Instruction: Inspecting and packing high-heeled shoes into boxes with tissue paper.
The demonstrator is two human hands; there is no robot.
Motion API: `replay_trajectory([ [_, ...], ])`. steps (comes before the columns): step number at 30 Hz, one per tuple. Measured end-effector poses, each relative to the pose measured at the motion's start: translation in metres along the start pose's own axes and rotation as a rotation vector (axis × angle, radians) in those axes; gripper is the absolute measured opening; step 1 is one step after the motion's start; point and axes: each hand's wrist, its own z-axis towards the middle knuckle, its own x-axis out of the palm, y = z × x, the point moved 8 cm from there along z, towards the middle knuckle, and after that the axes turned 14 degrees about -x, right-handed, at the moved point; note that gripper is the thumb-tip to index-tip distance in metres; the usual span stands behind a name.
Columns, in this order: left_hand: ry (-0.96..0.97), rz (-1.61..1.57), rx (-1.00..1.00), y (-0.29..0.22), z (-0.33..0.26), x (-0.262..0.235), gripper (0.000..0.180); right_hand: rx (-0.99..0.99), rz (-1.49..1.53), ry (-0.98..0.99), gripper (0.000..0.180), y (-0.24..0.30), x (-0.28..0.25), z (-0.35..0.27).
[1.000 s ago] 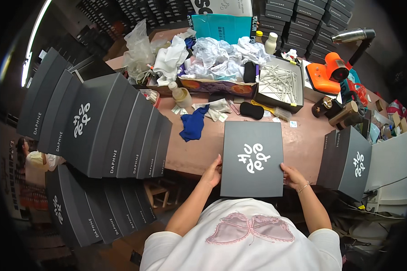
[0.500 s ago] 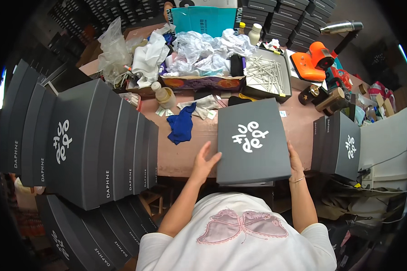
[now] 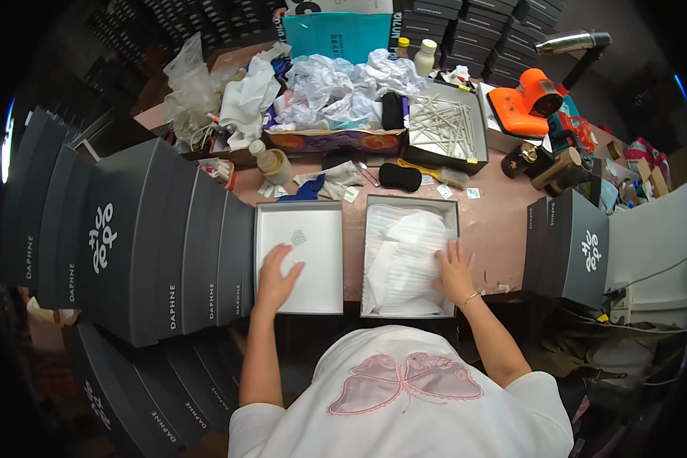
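An upturned box lid [image 3: 298, 258] is pressed flat by the spread left hand [image 3: 275, 276] while white tissue paper [image 3: 404, 259] in the open box [image 3: 410, 256] just right is touched by the open right hand [image 3: 454, 272].

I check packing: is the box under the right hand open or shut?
Open. The box shows white tissue paper inside; the right hand rests on it.

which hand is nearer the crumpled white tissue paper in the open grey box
Right. The right hand rests on the crumpled white tissue paper inside the open grey box. The left hand lies in the empty box lid alongside, apart from it.
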Motion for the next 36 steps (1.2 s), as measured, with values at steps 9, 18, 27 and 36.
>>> replay_trajectory([
  [9,0.432,-0.123,0.042,-0.1,-0.075,0.157,0.04,-0.088,0.659,0.016,0.023,-0.097,0.008,-0.055],
  [18,1.21,-0.304,0.368,-0.186,-0.148,0.277,0.047,-0.511,0.547,-0.202,0.034,0.023,-0.121,0.029],
  [27,0.424,-0.758,-0.316,-0.072,-0.077,0.123,0.038,-0.818,-0.069,0.073,0.011,0.067,0.003,0.018],
  [36,0.965,-1.742,-0.694,-0.092,-0.108,0.166,0.08,-0.734,0.356,-0.73,0.029,0.079,-0.171,0.022],
])
